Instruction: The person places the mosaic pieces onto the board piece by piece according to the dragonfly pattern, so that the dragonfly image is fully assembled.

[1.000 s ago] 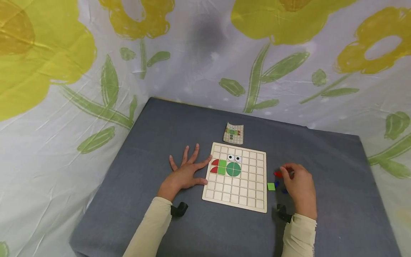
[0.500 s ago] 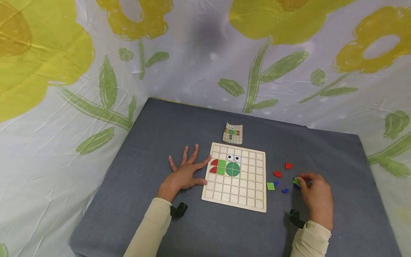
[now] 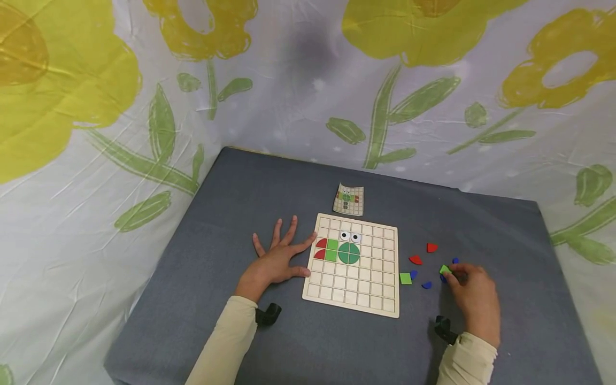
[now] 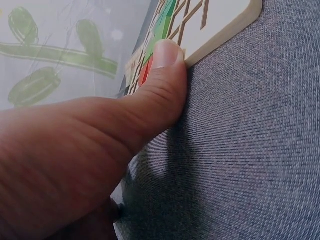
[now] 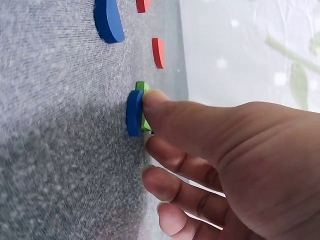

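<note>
My left hand (image 3: 275, 263) lies with spread fingers on the table, its thumb and index finger touching the left edge of a wooden grid board (image 3: 351, 301). On the board sit two red quarter-round pieces (image 3: 320, 249), light green squares (image 3: 332, 250), a dark green circle (image 3: 348, 253) and two eye tiles (image 3: 349, 236). Right of the board, my right hand (image 3: 476, 297) pinches a light green square tile (image 3: 445, 269) low over the cloth. A blue rounded piece (image 5: 133, 113) lies right against that tile in the right wrist view, where the index fingertip is hidden behind the thumb.
Around the right hand lie red pieces (image 3: 431, 247), blue pieces (image 3: 426, 285) and another green square (image 3: 406, 278) beside the board. A small picture card (image 3: 355, 207) lies behind the board. Flowered cloth (image 3: 298, 107) hangs behind the grey table (image 3: 269, 184).
My right hand has moved right, from the red piece to the green square tile, uncovering red and blue pieces. The left hand has stayed at the board's edge.
</note>
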Available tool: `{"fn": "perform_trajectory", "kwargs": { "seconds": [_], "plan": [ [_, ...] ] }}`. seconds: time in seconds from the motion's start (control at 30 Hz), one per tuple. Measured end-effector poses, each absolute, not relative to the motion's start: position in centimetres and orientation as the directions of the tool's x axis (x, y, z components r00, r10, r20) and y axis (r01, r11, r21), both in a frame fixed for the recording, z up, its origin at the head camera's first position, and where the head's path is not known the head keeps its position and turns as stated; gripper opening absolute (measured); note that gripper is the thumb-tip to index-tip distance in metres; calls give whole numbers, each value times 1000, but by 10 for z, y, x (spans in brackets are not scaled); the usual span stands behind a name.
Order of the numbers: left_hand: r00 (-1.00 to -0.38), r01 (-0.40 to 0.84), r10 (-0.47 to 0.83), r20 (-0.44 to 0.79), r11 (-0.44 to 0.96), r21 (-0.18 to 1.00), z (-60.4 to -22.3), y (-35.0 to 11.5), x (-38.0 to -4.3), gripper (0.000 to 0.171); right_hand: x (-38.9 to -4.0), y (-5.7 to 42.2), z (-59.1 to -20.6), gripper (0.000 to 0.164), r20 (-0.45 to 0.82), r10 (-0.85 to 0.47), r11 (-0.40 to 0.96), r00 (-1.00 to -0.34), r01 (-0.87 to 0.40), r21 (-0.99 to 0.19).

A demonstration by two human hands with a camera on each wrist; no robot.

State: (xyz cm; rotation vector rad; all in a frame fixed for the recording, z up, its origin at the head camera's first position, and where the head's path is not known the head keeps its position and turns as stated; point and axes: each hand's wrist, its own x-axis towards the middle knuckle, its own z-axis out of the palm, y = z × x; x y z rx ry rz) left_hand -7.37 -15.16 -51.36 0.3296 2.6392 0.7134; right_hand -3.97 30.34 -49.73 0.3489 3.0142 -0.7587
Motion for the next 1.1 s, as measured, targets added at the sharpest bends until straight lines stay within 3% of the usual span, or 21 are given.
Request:
{"fn": "perform_trajectory", "kwargs": {
  "seconds": [0.23, 0.53, 1.1],
  "plan": [
    [-896, 130, 324, -303, 845, 519, -516, -152, -74, 97, -42, 303, -501, 23, -37, 190, 863, -981, 185, -469],
    [-899, 135, 317, -304, 859, 494, -513, -153, -73, 97, -45, 302, -501, 23, -86, 182, 851, -979, 201, -486],
    [-895, 138, 319, -311, 862, 488, -510, -152, -73, 98, -57, 268, -490, 16, 111, 87, 868, -990, 21, -496]
  ]
}}
